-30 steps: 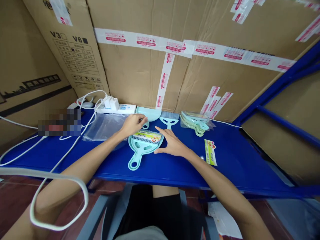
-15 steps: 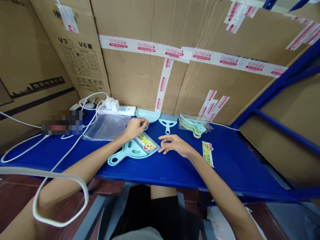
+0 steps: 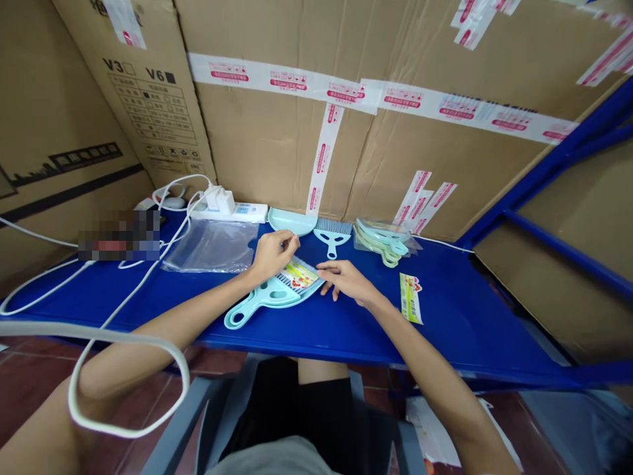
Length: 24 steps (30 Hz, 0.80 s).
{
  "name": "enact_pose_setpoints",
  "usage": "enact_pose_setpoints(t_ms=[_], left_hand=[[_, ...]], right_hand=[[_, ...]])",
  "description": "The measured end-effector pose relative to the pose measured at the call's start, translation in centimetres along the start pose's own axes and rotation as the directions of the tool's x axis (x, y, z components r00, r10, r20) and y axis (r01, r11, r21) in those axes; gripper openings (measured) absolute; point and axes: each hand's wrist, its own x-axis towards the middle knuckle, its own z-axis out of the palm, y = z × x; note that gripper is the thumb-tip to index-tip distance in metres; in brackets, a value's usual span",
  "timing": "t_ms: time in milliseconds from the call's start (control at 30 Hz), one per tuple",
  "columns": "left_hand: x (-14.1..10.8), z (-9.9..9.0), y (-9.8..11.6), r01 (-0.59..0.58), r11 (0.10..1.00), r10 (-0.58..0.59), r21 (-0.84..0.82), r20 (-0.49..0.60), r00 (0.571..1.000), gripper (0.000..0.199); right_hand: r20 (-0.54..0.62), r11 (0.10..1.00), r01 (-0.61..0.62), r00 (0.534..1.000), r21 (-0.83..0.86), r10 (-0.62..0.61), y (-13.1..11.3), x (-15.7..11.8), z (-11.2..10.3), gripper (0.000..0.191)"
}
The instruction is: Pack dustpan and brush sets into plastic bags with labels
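Observation:
A light-blue dustpan with a brush nested in it [image 3: 270,295] lies on the blue table near its front edge, handle toward the lower left. A yellow-green label card [image 3: 302,276] rests on its bristles. My left hand [image 3: 275,253] is above the upper left side of the set, its fingers curled; what they hold, if anything, is hidden. My right hand [image 3: 345,280] touches the right edge of the dustpan and card, thumb and index finger close together there, the other fingers bent below.
Along the back are a power strip [image 3: 252,212], a loose dustpan [image 3: 293,221], a small brush [image 3: 332,236] and bagged sets [image 3: 383,241]. A clear plastic bag [image 3: 215,245] lies left, another card [image 3: 411,298] right. A white cable [image 3: 129,432] loops across my left arm.
The dustpan set has shifted slightly right. My right hand has come to its right edge with the fingers closing, and my left hand stays above it.

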Motion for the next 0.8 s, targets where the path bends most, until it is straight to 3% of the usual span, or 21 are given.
enact_pose_setpoints(t_ms=[100, 233, 400, 467, 533, 633, 700, 733, 800], left_hand=[[-0.5, 0.2, 0.6, -0.035, 0.999, 0.035, -0.006, -0.052, 0.998, 0.037], [-1.0, 0.5, 1.4, -0.121, 0.992, 0.118, -0.022, -0.103, 0.988, 0.038], [-1.0, 0.2, 2.3, -0.215, 0.976, 0.21, -0.044, -0.1, 0.973, 0.037], [-0.5, -0.5, 2.3, -0.169, 0.983, 0.157, -0.075, -0.144, 0.977, 0.035], [0.3, -1.2, 1.9, -0.067, 0.987, 0.032, -0.148, -0.228, 0.973, 0.03], [1.8, -2.1, 0.4, 0.075, 0.932, -0.203, -0.355, -0.34, 0.918, 0.01], [2.5, -2.4, -0.4, 0.155, 0.839, -0.341, -0.521, -0.282, 0.897, 0.011], [2.8, -2.6, -0.6, 0.217, 0.769, -0.399, -0.601, -0.186, 0.898, 0.014], [2.9, -3.0, -0.6, 0.397, 0.594, -0.454, -0.7, 0.115, 0.883, 0.018]], right_hand=[[0.094, 0.995, -0.059, 0.994, 0.075, 0.052, -0.6, -0.4, 0.3, 0.014], [0.192, 0.97, -0.151, 0.975, 0.19, 0.114, -0.9, -0.5, 0.5, 0.02], [0.144, 0.963, -0.114, 0.986, 0.245, 0.08, -0.2, 0.0, 1.0, 0.016], [0.117, 0.962, -0.076, 0.992, 0.262, 0.047, 0.1, 0.1, 0.9, 0.016], [0.082, 0.956, -0.036, 0.997, 0.29, 0.012, 0.3, 0.2, 0.4, 0.017], [-0.003, 0.94, 0.033, 0.999, 0.339, -0.035, 0.1, 0.3, -0.9, 0.017], [-0.064, 0.923, 0.08, 0.996, 0.376, -0.06, -0.1, 0.3, -1.8, 0.016], [-0.096, 0.912, 0.103, 0.993, 0.397, -0.071, -0.2, 0.3, -2.2, 0.015], [-0.162, 0.887, 0.146, 0.983, 0.437, -0.082, -0.4, 0.4, -2.7, 0.013]])
